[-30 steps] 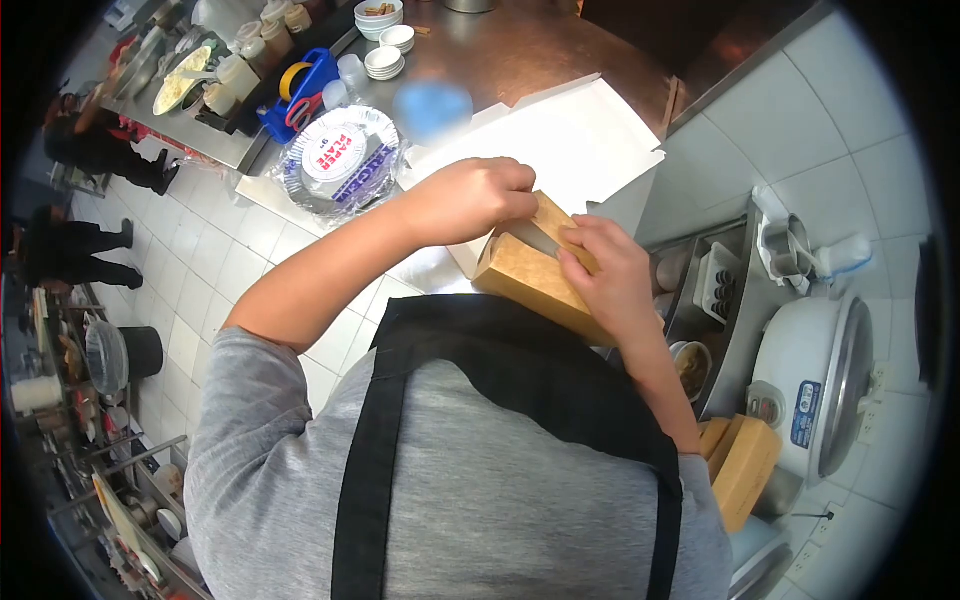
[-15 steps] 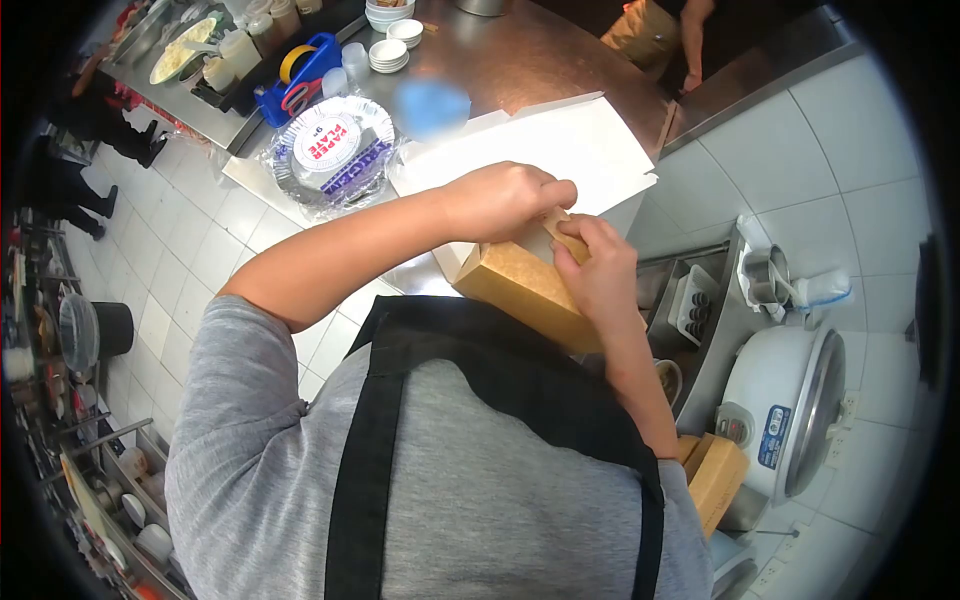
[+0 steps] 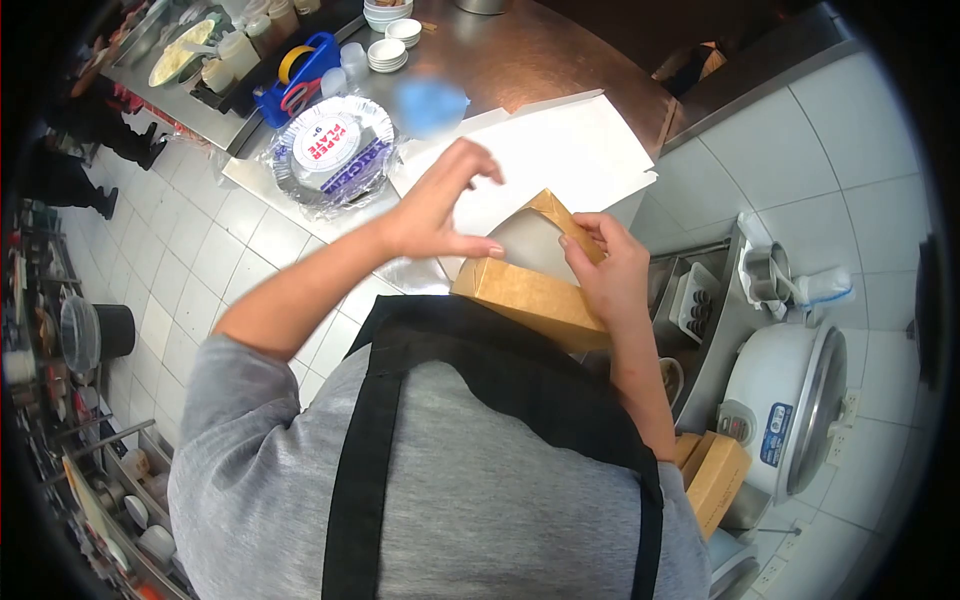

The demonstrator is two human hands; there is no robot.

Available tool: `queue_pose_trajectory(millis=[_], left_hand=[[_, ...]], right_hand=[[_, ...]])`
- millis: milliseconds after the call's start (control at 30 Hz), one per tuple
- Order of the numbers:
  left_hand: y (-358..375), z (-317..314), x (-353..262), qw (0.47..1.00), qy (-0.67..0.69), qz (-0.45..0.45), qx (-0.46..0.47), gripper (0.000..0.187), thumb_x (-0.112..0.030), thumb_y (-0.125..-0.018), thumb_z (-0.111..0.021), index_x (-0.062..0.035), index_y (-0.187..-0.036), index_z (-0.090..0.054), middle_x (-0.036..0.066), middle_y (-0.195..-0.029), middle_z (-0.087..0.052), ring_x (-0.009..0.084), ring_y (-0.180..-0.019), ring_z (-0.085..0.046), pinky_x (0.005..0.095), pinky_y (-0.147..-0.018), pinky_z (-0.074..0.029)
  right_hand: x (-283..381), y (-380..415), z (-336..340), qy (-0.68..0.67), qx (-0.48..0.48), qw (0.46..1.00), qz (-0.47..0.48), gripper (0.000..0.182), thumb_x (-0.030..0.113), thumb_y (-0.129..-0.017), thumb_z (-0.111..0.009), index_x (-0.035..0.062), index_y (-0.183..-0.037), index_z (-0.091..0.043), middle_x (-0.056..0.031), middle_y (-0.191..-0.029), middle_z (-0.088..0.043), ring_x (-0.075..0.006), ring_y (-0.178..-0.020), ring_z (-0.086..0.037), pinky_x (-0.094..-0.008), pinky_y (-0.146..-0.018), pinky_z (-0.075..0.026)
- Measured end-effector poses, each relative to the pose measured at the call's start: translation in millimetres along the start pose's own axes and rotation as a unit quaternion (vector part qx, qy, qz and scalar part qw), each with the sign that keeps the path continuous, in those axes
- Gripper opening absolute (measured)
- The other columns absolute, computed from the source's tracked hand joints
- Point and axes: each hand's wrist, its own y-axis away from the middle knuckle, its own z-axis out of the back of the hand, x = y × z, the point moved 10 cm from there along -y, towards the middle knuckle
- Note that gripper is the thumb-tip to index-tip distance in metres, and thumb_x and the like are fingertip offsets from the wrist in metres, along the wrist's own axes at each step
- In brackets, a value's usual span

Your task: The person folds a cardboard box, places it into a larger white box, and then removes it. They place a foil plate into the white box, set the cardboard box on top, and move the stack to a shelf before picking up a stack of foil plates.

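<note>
A brown cardboard box with a pale inside stands in front of my apron, its top uncovered. My right hand pinches the box's right wall near the far corner, thumb on one side and fingers on the other. Over the left end is my left hand, fingers spread and curved, its thumb tip right at the box's near left corner. Beyond the box lies an opened white cardboard piece with folded edges, partly hidden by my left hand and the box.
Left of the white cardboard are wrapped paper plates, red scissors and a blue tape dispenser. Small white bowls stand farther back. A large white cooker and more brown boxes are on my right. Two people stand far left.
My left hand has let go of the box's far right edge and moved left, fingers opening. My right hand keeps its hold. The person at the back right has mostly left view.
</note>
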Motion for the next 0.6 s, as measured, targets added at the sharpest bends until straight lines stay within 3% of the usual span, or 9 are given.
queue_pose_trajectory(millis=[33, 67, 167, 233, 333, 367, 467, 500, 600], left_hand=[[17.9, 2.9, 0.1, 0.999, -0.019, 0.029, -0.031, 0.049, -0.032, -0.074, -0.078, -0.0036, -0.104, -0.052, 0.011, -0.097, -0.05, 0.0275, -0.092, -0.049, 0.0338, -0.081, -0.043], [40.3, 2.8, 6.5, 0.995, -0.05, 0.056, -0.063, 0.047, -0.034, -0.074, -0.08, -0.0054, -0.102, -0.054, 0.01, -0.099, -0.05, 0.0245, -0.086, -0.052, 0.0317, -0.073, -0.046], [85.7, -27.6, 11.5, 0.993, 0.058, 0.094, -0.046, 0.052, -0.027, -0.071, -0.084, -0.0036, -0.107, -0.056, 0.01, -0.102, -0.054, 0.0208, -0.086, -0.055, 0.0306, -0.073, -0.049], [85.3, -43.4, 8.1, 0.992, 0.051, 0.11, -0.044, 0.061, -0.019, -0.067, -0.088, -0.0031, -0.116, -0.056, 0.011, -0.11, -0.057, 0.0184, -0.091, -0.06, 0.0286, -0.072, -0.053], [74.9, -55.0, 18.7, 0.982, 0.052, 0.181, -0.029, 0.056, -0.015, -0.07, -0.086, -0.0042, -0.117, -0.058, 0.009, -0.108, -0.06, 0.0177, -0.089, -0.06, 0.0275, -0.073, -0.052], [70.9, -59.5, 15.9, 0.986, 0.051, 0.159, -0.026, 0.053, -0.013, -0.072, -0.084, -0.0046, -0.118, -0.059, 0.008, -0.106, -0.062, 0.0176, -0.085, -0.06, 0.0276, -0.074, -0.052], [66.0, -76.5, 11.1, 0.988, 0.058, 0.145, 0.01, 0.052, -0.012, -0.072, -0.084, -0.0034, -0.117, -0.059, 0.007, -0.102, -0.063, 0.0165, -0.084, -0.062, 0.0274, -0.075, -0.054], [65.6, -72.8, 17.1, 0.978, 0.1, 0.177, -0.041, 0.049, -0.01, -0.072, -0.082, -0.0054, -0.115, -0.059, 0.007, -0.097, -0.062, 0.0169, -0.083, -0.063, 0.0284, -0.077, -0.055], [65.1, -79.9, 37.7, 0.959, 0.154, 0.234, -0.043, 0.046, -0.01, -0.072, -0.082, -0.0044, -0.11, -0.058, 0.006, -0.093, -0.062, 0.0152, -0.083, -0.063, 0.0275, -0.077, -0.056]], right_hand=[[-2.2, 0.3, -0.3, -0.005, -0.003, 1.0, -0.007, 0.022, 0.01, -0.077, -0.073, 0.0038, -0.097, -0.064, -0.0147, -0.089, -0.068, -0.0299, -0.082, -0.067, -0.0355, -0.074, -0.052], [-0.7, 0.2, 0.6, 0.003, -0.005, 1.0, 0.001, 0.023, 0.01, -0.077, -0.073, 0.004, -0.098, -0.064, -0.015, -0.09, -0.068, -0.0298, -0.082, -0.067, -0.0357, -0.074, -0.052], [0.3, -3.8, 1.4, 0.019, 0.0, 1.0, 0.006, 0.026, 0.011, -0.078, -0.073, 0.0042, -0.101, -0.064, -0.0157, -0.091, -0.068, -0.0298, -0.083, -0.067, -0.0361, -0.075, -0.052], [-4.8, -6.5, -3.9, 0.022, 0.022, 0.999, -0.015, 0.026, 0.011, -0.078, -0.073, 0.004, -0.101, -0.064, -0.0159, -0.092, -0.068, -0.0298, -0.083, -0.067, -0.0361, -0.075, -0.053], [-2.5, -9.4, -3.7, 0.027, 0.028, 0.999, -0.011, 0.027, 0.011, -0.078, -0.072, 0.0039, -0.103, -0.065, -0.0154, -0.093, -0.068, -0.0301, -0.084, -0.067, -0.036, -0.076, -0.053], [-3.7, -9.8, -3.6, 0.026, 0.033, 0.999, -0.009, 0.027, 0.011, -0.078, -0.072, 0.0039, -0.103, -0.065, -0.0152, -0.094, -0.068, -0.0299, -0.085, -0.067, -0.0359, -0.076, -0.053], [-9.6, -3.8, -3.0, 0.021, 0.047, 0.999, -0.004, 0.026, 0.011, -0.079, -0.071, 0.0042, -0.103, -0.065, -0.0147, -0.095, -0.068, -0.0298, -0.087, -0.067, -0.0357, -0.077, -0.052], [-9.2, -0.3, -1.8, 0.017, 0.053, 0.998, 0.001, 0.026, 0.012, -0.08, -0.071, 0.0045, -0.104, -0.065, -0.0146, -0.096, -0.068, -0.03, -0.087, -0.067, -0.0357, -0.077, -0.052], [2.8, 8.2, 5.1, 0.036, 0.048, 0.998, 0.029, 0.025, 0.012, -0.082, -0.069, 0.0054, -0.105, -0.065, -0.0147, -0.097, -0.067, -0.0307, -0.088, -0.066, -0.0361, -0.078, -0.052]])
